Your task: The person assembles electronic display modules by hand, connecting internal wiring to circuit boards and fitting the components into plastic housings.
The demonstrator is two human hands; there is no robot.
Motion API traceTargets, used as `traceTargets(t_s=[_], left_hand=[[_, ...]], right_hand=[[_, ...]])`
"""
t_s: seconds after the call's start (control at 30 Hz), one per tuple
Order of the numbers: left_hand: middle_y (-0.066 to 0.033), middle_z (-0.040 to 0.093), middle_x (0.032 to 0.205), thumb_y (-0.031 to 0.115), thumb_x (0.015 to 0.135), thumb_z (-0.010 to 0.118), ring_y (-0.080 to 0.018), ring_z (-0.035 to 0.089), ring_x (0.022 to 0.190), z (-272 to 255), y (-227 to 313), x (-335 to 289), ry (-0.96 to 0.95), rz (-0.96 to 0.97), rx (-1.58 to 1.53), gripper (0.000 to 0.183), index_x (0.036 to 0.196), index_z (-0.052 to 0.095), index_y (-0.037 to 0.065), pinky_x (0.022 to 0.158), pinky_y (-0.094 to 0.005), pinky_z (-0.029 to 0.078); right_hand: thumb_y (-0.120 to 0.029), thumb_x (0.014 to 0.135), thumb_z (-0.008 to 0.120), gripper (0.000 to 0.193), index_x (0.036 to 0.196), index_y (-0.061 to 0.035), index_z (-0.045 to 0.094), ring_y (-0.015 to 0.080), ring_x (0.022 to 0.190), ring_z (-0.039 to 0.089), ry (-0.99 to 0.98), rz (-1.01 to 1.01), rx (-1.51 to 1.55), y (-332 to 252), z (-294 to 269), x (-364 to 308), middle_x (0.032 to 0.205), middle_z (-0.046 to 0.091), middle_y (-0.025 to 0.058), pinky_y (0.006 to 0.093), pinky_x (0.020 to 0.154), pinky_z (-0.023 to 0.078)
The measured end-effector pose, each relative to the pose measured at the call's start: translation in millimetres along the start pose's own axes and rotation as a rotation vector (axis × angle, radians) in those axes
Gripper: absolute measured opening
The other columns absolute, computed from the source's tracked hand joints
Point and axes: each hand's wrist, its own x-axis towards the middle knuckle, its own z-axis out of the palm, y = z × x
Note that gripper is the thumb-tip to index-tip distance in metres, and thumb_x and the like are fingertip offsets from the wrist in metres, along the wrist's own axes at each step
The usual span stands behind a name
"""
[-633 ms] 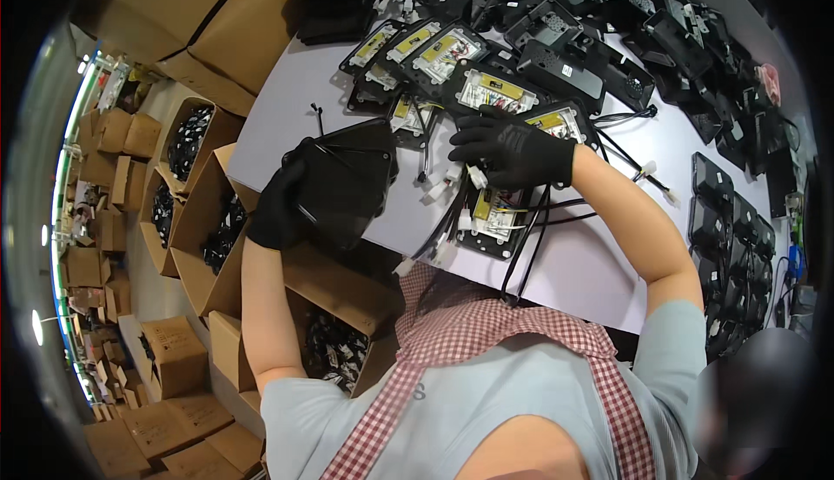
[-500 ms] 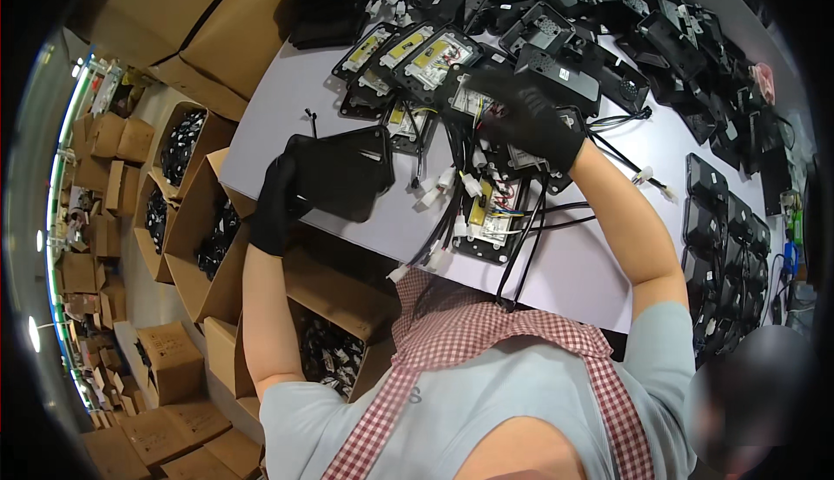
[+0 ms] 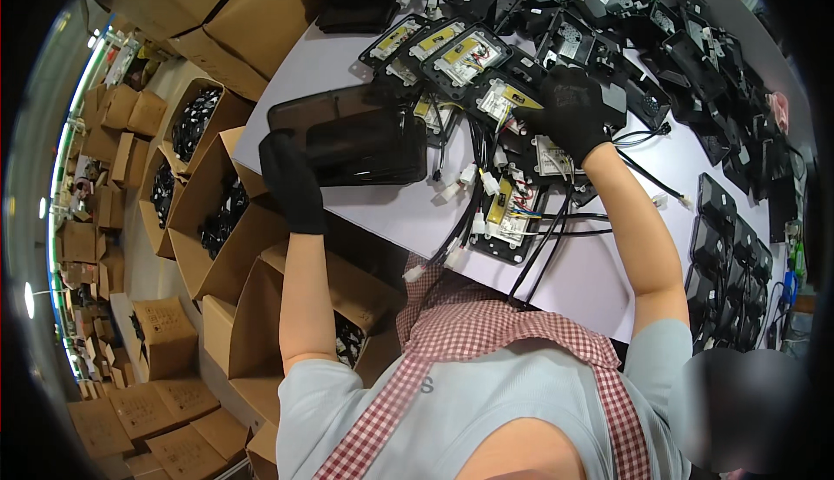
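My left hand (image 3: 291,183), in a black glove, grips the left end of dark glossy plastic covers (image 3: 369,145). They are rectangular with rounded corners, overlap each other, and sit over the table's left edge. My right hand (image 3: 573,113), also gloved, is over the pile at the middle of the table, thumb apart from the fingers. Beneath its thumb lies a black module (image 3: 502,102) with a yellow-and-white inside and wires. A black housing (image 3: 613,105) is beside its fingers, which are partly hidden. Another open module (image 3: 511,211) with coloured wires lies nearer me.
Several open modules (image 3: 467,59) lie at the back, and black housings (image 3: 599,2) heap up at the far right. Black units stand in rows (image 3: 725,245) on the right. Cables with white connectors (image 3: 447,192) trail across the white table (image 3: 573,284). Filled cardboard boxes (image 3: 208,219) stand left.
The covers in my left hand have turned flatter and now show their glossy faces. My right hand has moved right across the modules. The whole view has shifted slightly.
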Motion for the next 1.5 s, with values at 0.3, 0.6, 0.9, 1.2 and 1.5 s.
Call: traceTargets(t_s=[0.3,0.6,0.9,1.2,1.5], left_hand=[[0.0009,0.062,0.093,0.017,0.099,0.059,-0.0085,0.056,0.075,-9.2,97.1,-6.4,-0.516,-0.674,-0.994,0.017,0.115,0.061,0.010,0.064,-0.0234,0.048],[-0.0027,0.066,0.093,0.005,0.089,0.068,-0.0120,0.063,0.078,13.5,118.0,-21.7,-0.633,-0.733,-1.136,0.021,0.109,0.064,0.005,0.068,-0.0262,0.052],[0.0012,0.056,0.082,0.005,0.091,0.064,-0.0082,0.047,0.064,21.7,132.4,-22.5,-0.645,-0.737,-1.213,0.016,0.106,0.058,0.005,0.057,-0.0257,0.040],[-0.0031,0.061,0.093,0.008,0.090,0.064,-0.0106,0.057,0.077,24.3,145.6,-35.9,-0.777,-0.683,-1.085,0.023,0.112,0.057,0.003,0.071,-0.0253,0.048],[-0.0078,0.070,0.090,0.005,0.082,0.064,-0.0112,0.064,0.081,23.3,198.8,-17.9,-0.937,-0.085,-0.610,0.046,0.128,0.060,-0.001,0.077,-0.0273,0.053]], right_hand=[[-0.012,0.087,0.076,0.013,0.092,-0.0035,0.068,0.0093,0.075,0.063,0.412,0.254,0.985,6.2,-27.7,-26.7,0.087,0.069,0.0037,0.0240,0.067,0.050],[-0.015,0.088,0.070,0.029,0.112,0.0008,0.065,0.0109,0.089,0.061,-0.368,0.412,1.291,23.4,-35.5,-77.5,0.099,0.067,0.0054,0.0260,0.079,0.050],[-0.008,0.085,0.067,0.031,0.113,0.0052,0.066,0.0193,0.084,0.069,-0.348,0.488,1.382,35.2,-65.1,-127.3,0.099,0.070,0.0134,0.0329,0.076,0.059],[-0.028,0.105,0.046,0.036,0.131,-0.0059,0.059,0.0228,0.116,0.062,0.112,0.306,2.094,29.4,-64.8,-133.6,0.128,0.064,0.0107,0.0380,0.101,0.049],[-0.013,0.085,0.071,0.011,0.093,-0.0060,0.070,0.0321,0.144,0.036,-0.056,0.044,1.339,-19.3,-117.4,-88.3,0.154,0.041,0.0172,0.0433,0.114,0.034]])
